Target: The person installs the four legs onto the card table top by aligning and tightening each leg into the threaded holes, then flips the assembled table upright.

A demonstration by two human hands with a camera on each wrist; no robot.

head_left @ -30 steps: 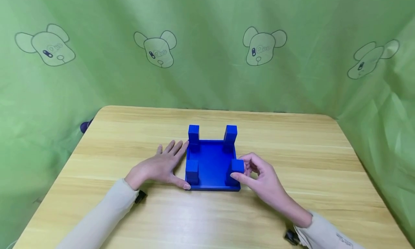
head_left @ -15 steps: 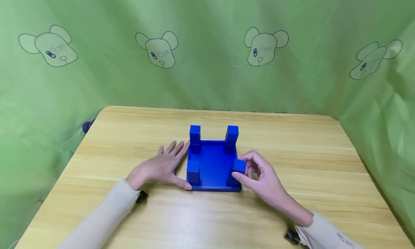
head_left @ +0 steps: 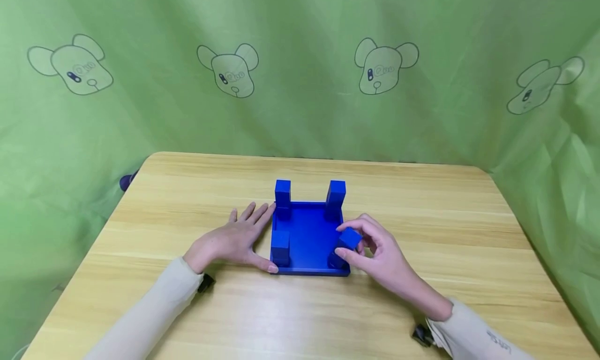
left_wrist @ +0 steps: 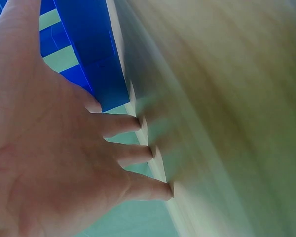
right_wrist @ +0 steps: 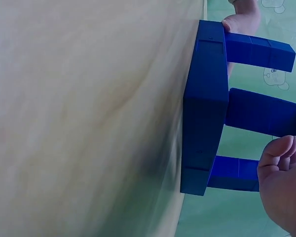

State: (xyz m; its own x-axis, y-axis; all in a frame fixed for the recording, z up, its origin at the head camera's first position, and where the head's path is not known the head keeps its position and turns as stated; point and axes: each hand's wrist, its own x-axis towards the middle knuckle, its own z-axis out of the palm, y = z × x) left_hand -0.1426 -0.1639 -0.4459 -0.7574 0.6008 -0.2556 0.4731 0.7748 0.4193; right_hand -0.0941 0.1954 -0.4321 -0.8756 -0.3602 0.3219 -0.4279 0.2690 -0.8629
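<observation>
A blue square base [head_left: 309, 245] with a raised rim lies on the table, one blue post standing at each corner. My right hand [head_left: 384, 250] pinches the top of the near right post [head_left: 350, 238] between thumb and fingers; that post is turned and leans slightly right. My left hand [head_left: 229, 244] is spread along the base's left side, thumb at the near left corner and index fingertip by the far left one. In the left wrist view, several fingertips of the left hand [left_wrist: 54, 143] touch the table. Seams cross the posts in the right wrist view.
The wooden table [head_left: 450, 214] has rounded far corners. A green curtain [head_left: 304, 120] with mouse-like drawings hangs behind it and at both sides. Something dark purple [head_left: 125, 182] shows beyond the table's left edge.
The near right post has twisted in my right hand, its top going from square-on to a diamond and shifting slightly right. My right fingers have moved round it. The left hand keeps its place.
</observation>
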